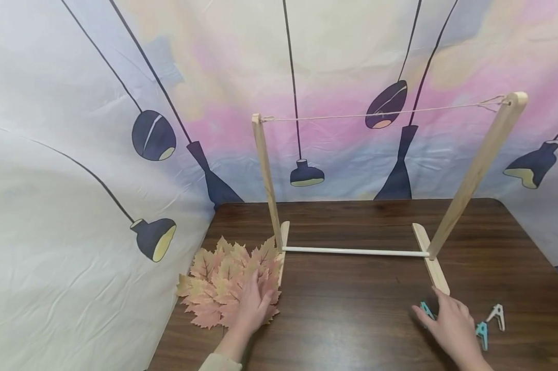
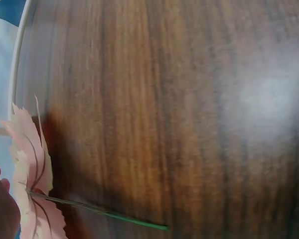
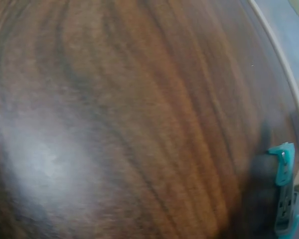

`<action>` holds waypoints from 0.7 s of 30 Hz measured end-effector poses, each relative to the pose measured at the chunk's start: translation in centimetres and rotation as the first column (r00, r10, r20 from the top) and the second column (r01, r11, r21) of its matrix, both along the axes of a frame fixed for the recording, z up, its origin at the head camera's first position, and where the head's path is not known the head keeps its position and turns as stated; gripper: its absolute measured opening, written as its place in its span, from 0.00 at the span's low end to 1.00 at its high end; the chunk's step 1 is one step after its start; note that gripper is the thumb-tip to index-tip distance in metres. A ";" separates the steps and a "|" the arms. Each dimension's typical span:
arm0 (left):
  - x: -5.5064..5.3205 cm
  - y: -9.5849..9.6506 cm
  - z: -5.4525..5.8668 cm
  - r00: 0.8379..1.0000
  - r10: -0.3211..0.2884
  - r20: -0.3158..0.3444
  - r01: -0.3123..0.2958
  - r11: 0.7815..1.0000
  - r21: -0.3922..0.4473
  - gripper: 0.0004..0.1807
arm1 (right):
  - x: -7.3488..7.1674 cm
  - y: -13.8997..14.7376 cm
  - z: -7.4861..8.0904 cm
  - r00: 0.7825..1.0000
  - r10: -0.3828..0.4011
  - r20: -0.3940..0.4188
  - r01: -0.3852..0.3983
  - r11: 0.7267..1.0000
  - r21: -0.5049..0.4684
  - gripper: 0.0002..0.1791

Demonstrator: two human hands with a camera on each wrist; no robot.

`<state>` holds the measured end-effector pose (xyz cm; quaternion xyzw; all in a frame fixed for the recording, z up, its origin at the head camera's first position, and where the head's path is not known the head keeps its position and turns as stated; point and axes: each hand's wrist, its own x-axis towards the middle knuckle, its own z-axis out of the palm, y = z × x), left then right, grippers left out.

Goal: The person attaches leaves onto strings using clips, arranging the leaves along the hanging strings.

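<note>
A heap of pink and yellowish artificial maple leaves lies at the table's left side. My left hand rests on its right part with straight, relaxed fingers. In the left wrist view one leaf shows edge-on, its thin green-tipped stem reaching over the wood. My right hand hovers at the front right, thumb and fingers spread apart. A teal clothespin lies between thumb and forefinger in the head view, partly hidden. Beside that hand are another teal clothespin and a white one.
A wooden stand spans the middle of the table, with a left post, a right post and a white rod low between them. A string runs between the post tops. Behind hangs a printed cloth.
</note>
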<state>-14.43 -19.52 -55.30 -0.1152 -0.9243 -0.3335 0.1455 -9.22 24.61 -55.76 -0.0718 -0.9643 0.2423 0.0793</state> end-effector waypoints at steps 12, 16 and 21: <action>0.7 -1.0 -1.1 0.999 0.046 -0.021 -0.045 0.997 0.065 0.33 | 0.7 -0.2 -1.0 0.997 -0.079 0.003 0.079 0.996 -0.036 0.41; 1.3 -1.5 -1.5 0.997 0.070 -0.028 -0.069 0.997 0.040 0.33 | 0.9 -0.2 -1.2 0.996 -0.093 -0.013 0.092 0.995 -0.028 0.40; 2.0 -2.3 -2.1 0.991 0.080 -0.112 -0.084 0.996 -0.027 0.33 | 1.2 0.1 -1.6 0.993 -0.098 -0.058 0.098 0.995 -0.014 0.37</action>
